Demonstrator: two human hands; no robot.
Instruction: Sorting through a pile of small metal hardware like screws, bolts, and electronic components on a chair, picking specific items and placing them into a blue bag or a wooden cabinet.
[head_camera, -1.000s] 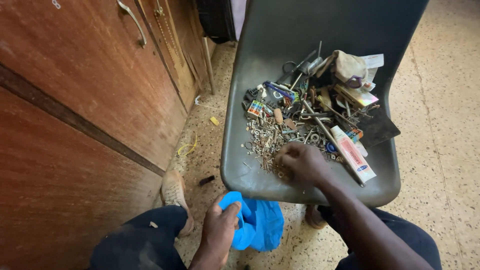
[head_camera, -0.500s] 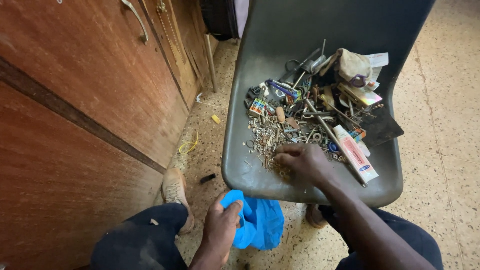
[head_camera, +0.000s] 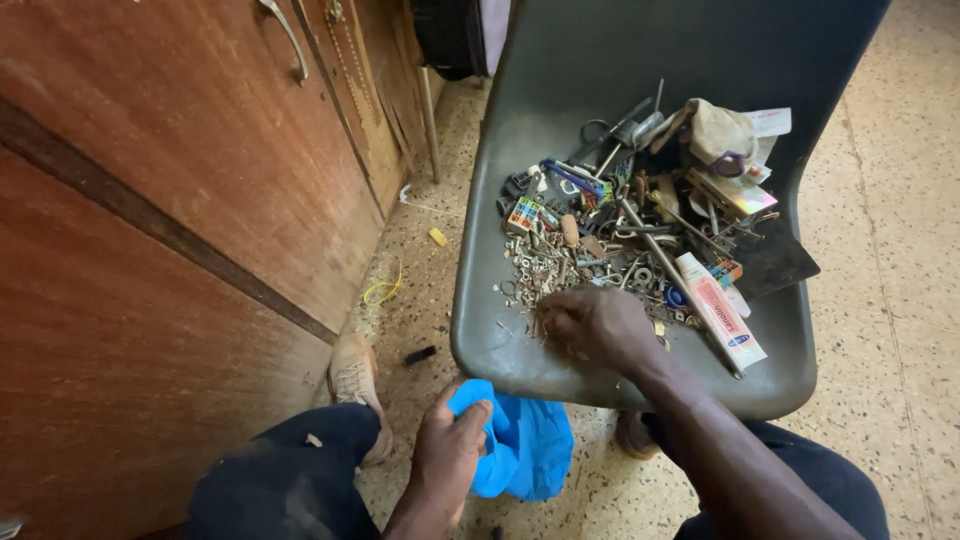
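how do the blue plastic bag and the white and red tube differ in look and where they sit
The blue plastic bag is soft and crumpled, one plain colour; the white and red tube is long, flat and smooth. The bag hangs below the front edge of the grey chair seat, gripped by the left hand; the tube lies untouched on the seat, beside the right hand. Both are plastic-looking.

A wooden cabinet (head_camera: 180, 200) with a metal handle (head_camera: 285, 38) is seen at the left, a speckled floor (head_camera: 900, 300) is strewn with a yellow scrap (head_camera: 437, 237) and a yellow loop (head_camera: 381, 292), and a tan shoe (head_camera: 355, 375) is planted near the cabinet.
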